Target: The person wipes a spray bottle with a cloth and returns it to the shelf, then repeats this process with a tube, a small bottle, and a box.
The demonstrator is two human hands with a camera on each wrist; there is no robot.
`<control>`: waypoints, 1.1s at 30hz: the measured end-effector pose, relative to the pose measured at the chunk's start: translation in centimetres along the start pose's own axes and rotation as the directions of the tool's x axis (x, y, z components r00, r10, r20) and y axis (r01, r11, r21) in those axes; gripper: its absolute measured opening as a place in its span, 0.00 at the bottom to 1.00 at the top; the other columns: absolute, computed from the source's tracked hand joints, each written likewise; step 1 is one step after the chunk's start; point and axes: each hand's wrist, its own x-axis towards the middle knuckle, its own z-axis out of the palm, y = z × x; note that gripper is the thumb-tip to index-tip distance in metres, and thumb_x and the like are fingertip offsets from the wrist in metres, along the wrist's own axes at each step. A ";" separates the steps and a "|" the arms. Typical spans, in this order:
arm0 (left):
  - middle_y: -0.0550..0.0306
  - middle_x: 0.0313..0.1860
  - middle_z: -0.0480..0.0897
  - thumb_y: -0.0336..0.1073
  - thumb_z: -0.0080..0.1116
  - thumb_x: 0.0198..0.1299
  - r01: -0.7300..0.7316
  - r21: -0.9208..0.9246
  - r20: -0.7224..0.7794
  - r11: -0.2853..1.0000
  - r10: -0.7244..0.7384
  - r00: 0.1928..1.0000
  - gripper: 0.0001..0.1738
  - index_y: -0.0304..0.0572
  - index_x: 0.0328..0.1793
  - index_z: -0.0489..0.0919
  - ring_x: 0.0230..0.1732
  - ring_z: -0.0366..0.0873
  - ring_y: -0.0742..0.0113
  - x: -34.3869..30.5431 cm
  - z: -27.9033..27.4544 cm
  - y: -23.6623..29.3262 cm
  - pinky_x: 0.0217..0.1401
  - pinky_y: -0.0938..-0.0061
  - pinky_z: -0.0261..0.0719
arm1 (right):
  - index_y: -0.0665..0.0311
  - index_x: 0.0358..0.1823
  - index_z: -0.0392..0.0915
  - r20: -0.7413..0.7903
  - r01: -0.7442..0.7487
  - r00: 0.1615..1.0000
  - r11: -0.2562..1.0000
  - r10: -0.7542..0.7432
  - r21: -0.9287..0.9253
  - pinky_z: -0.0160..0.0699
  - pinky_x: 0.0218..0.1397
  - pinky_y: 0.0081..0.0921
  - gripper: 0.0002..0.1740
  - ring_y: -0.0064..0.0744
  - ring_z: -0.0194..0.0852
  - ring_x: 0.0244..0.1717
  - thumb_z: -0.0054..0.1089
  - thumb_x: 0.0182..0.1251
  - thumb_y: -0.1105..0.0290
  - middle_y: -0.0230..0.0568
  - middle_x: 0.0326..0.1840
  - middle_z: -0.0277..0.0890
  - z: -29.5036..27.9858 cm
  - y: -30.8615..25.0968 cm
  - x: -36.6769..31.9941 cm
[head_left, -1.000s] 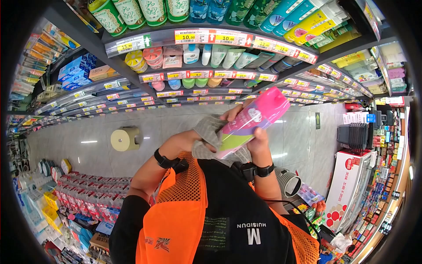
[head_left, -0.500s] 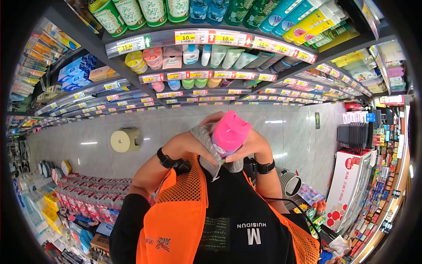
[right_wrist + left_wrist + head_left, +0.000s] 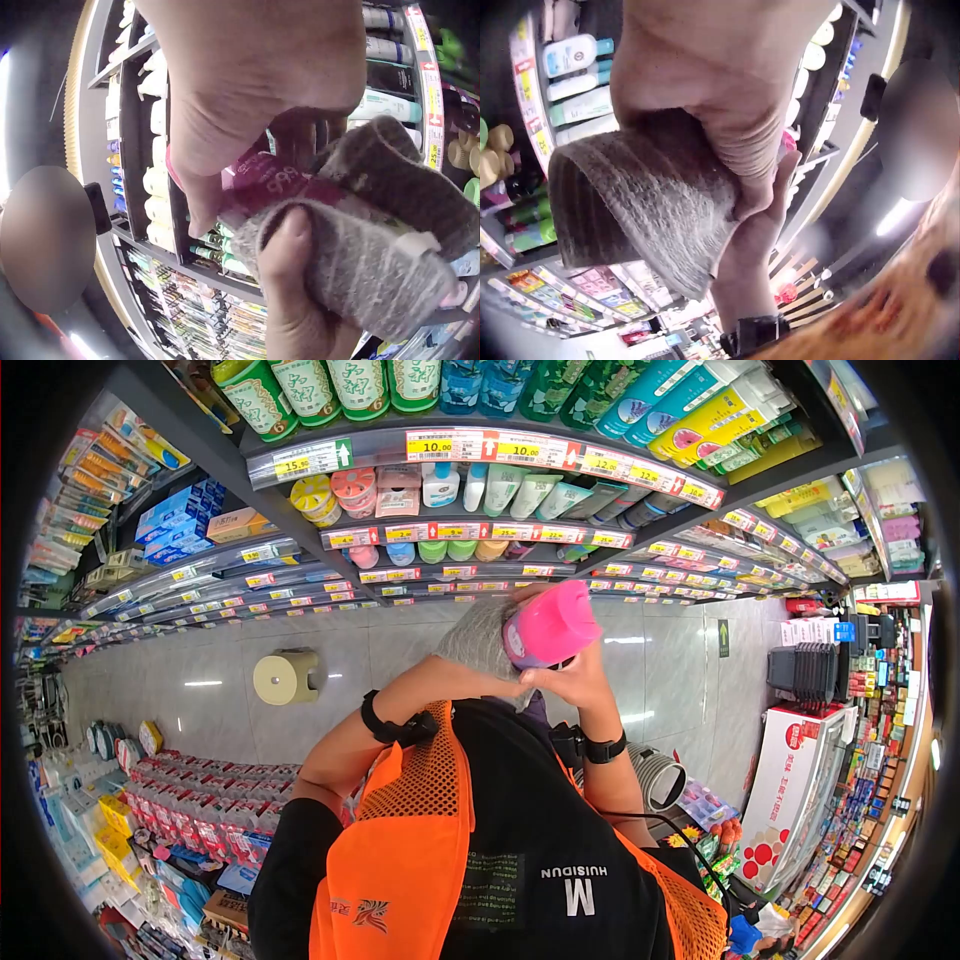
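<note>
A spray can [image 3: 552, 628] with a bright pink top is tilted in front of the person's chest, its top toward the right. A grey ribbed cloth [image 3: 474, 642] wraps round the can's lower body. The left hand [image 3: 482, 680] grips the cloth against the can; in the right wrist view its thumb [image 3: 295, 229] presses on the grey fabric. On the other side, the right hand [image 3: 578, 678] holds the can near its pink top. The can's lower part is hidden by cloth and hands. In the left wrist view the cloth [image 3: 660, 202] hangs folded below the left hand.
Ahead stand shelves with price labels [image 3: 500, 448], bottles [image 3: 350, 390] and tubes [image 3: 535, 492]. A cream stool [image 3: 285, 678] is on the tiled floor to the left. At right are a red-and-white box [image 3: 775, 790] and stacked black baskets [image 3: 803, 670]. Packaged goods [image 3: 215, 800] line the left rear.
The can, earlier lying slanted with its pink and green side showing, has swung top-up toward the camera, then shifted slightly right and up. The cloth now covers more of its body.
</note>
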 end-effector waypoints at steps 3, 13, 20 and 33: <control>0.40 0.77 0.71 0.45 0.81 0.46 -0.003 0.171 -0.059 0.985 0.014 0.998 0.55 0.37 0.80 0.67 0.80 0.65 0.39 -0.1 0.5 -0.7 0.83 0.51 0.60 | 0.68 0.68 0.74 -0.163 0.017 0.986 1.000 -0.020 -0.022 0.75 0.69 0.37 0.45 0.35 0.79 0.64 0.89 0.47 0.66 0.43 0.64 0.79 -0.2 1.1 -0.8; 0.54 0.59 0.86 0.50 0.84 0.51 0.389 -0.448 0.416 0.805 -0.198 0.888 0.42 0.33 0.67 0.80 0.61 0.81 0.66 -3.5 0.9 -3.2 0.69 0.68 0.77 | 0.73 0.64 0.71 -0.013 0.104 0.994 0.869 -0.111 0.484 0.77 0.68 0.53 0.52 0.55 0.81 0.61 0.87 0.46 0.46 0.56 0.55 0.80 -2.2 0.3 0.3; 0.49 0.66 0.81 0.41 0.84 0.46 0.233 -0.378 0.364 0.896 -0.088 0.927 0.48 0.36 0.74 0.74 0.66 0.78 0.58 -2.3 0.8 -2.3 0.73 0.63 0.74 | 0.70 0.64 0.75 0.266 0.061 0.954 0.954 -0.142 0.292 0.67 0.76 0.56 0.49 0.57 0.72 0.72 0.88 0.45 0.50 0.53 0.64 0.79 -2.4 0.4 1.0; 0.40 0.73 0.73 0.45 0.81 0.48 0.027 0.212 -0.158 0.977 0.007 0.987 0.50 0.37 0.77 0.69 0.74 0.71 0.41 -1.3 2.3 -2.3 0.78 0.53 0.67 | 0.66 0.70 0.72 0.051 -0.036 0.998 0.992 0.042 -0.125 0.69 0.75 0.39 0.51 0.39 0.70 0.74 0.89 0.46 0.54 0.46 0.76 0.70 -0.5 -0.2 0.7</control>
